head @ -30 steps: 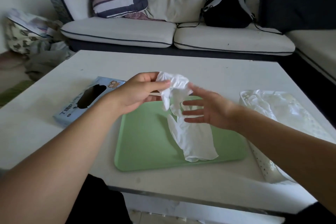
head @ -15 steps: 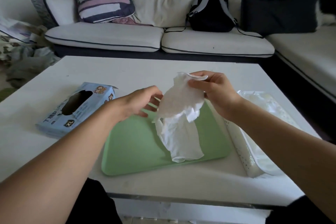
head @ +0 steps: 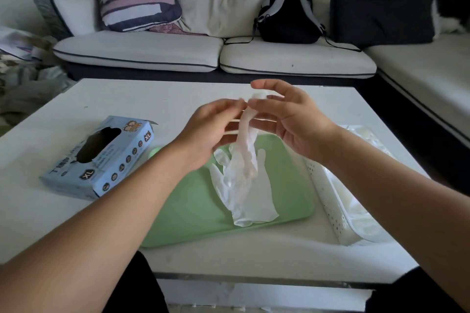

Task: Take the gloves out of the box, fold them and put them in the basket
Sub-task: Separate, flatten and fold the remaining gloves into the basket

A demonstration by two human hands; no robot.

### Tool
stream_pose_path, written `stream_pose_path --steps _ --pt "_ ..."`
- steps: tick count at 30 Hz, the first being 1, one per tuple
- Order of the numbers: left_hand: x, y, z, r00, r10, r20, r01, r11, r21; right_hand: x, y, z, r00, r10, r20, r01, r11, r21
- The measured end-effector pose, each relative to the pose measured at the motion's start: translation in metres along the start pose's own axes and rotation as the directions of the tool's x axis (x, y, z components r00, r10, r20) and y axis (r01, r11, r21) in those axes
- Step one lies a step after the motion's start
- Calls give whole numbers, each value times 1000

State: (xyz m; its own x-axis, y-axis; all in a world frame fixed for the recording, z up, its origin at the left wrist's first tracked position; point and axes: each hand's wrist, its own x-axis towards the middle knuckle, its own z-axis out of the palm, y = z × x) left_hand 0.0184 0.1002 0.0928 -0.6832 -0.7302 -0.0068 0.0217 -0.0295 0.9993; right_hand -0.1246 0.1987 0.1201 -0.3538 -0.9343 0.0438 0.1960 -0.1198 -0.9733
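A thin white glove hangs as a narrow strip over the green mat. My right hand holds its top end between thumb and forefinger. My left hand pinches it just beside the right fingertips. Under the hanging end, a second white glove lies flat on the mat, fingers pointing away from me. The blue glove box, marked XL, lies to the left with its oval opening facing up. The white perforated basket stands at the right edge of the mat and holds several pale gloves.
Everything rests on a white low table. Behind it stands a sofa with cushions and a black backpack. Clutter lies on the floor at the far left.
The glove passed from my left hand's grip to my right hand, which lifted its top. My left hand rose to meet the right fingertips, and the glove now hangs as a stretched narrow strip.
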Motion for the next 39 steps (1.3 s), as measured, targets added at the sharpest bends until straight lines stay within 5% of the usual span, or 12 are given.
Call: stream_pose_path --steps 3,5,9,13,19,23,25,28,31,33,36,39 --pt "-7 6 0 980 -47 192 73 989 -129 -5 -9 -1 989 35 144 -46 996 75" --pt "-9 3 1 990 13 139 -6 999 -48 -5 -15 -4 987 32 160 -37 999 25" --pt "-7 -1 2 999 -34 27 36 996 -87 4 -10 -22 985 -149 -92 96 899 -427" --pt "-11 5 -3 982 -129 135 147 980 -134 -4 8 -34 959 260 117 -218 933 -285" --pt "-16 10 -29 908 -279 311 241 958 157 -7 16 -39 907 378 185 -328 910 -253" --pt "-10 -1 -33 922 -348 169 269 891 365 -4 28 -37 870 464 166 -375 842 -388" --pt "1 -12 -30 968 -247 38 210 887 412 5 33 -34 922 382 70 -320 849 -420" --pt "21 -17 -29 990 94 -105 -52 937 347 21 28 -27 997 40 -69 -65 912 -405" --pt "32 -2 -29 891 439 -120 -351 831 431 31 8 -25 929 -369 -37 300 807 -509" --pt "32 0 -32 830 553 -74 -455 748 483 32 4 -27 879 -474 41 401 693 -599" --pt "27 -21 -36 873 485 48 -411 679 609 29 30 -34 922 -380 79 300 571 -764" --pt "19 -54 -38 948 222 226 -314 551 773 20 72 -43 985 -139 106 150 361 -920"
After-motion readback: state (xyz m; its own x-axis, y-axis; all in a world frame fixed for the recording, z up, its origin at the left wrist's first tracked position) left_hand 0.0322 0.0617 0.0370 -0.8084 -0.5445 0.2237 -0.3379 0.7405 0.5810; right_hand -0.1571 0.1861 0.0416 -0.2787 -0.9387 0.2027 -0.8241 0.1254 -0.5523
